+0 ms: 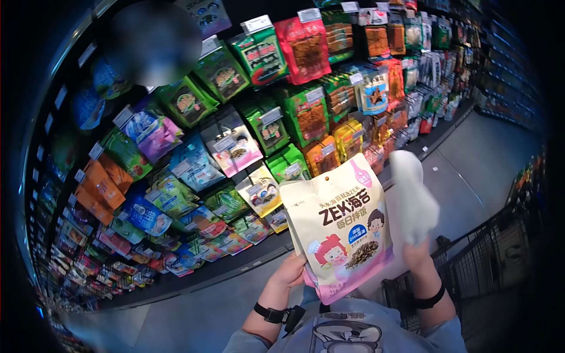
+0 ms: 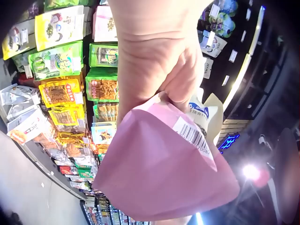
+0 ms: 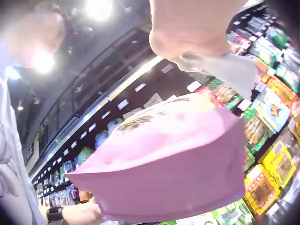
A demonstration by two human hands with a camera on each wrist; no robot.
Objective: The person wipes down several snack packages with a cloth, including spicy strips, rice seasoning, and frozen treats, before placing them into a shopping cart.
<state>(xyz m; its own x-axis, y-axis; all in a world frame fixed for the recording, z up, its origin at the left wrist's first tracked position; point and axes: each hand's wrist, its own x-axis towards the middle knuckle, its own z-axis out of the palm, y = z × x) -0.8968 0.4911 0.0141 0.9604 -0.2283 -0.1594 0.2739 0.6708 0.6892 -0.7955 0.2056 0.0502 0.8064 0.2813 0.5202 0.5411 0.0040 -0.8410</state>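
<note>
A cream and pink seaweed snack pouch (image 1: 347,235) with cartoon children and dark flakes printed on its front faces me in the head view. My left hand (image 1: 291,269) grips its lower left edge; in the left wrist view the hand (image 2: 159,70) is above the pouch's pink bottom (image 2: 164,164) and a barcode. To the right of the pouch, my right hand (image 1: 419,259) holds a white, cloth-like piece (image 1: 415,197), blurred in the head view. In the right wrist view this white piece (image 3: 225,70) extends from the hand (image 3: 192,37), above the pouch.
A long shelf wall of hanging snack packs (image 1: 223,141) with price tags runs across the front and left. At right stands a dark shopping cart (image 1: 477,259). Grey floor (image 1: 459,159) stretches along the aisle.
</note>
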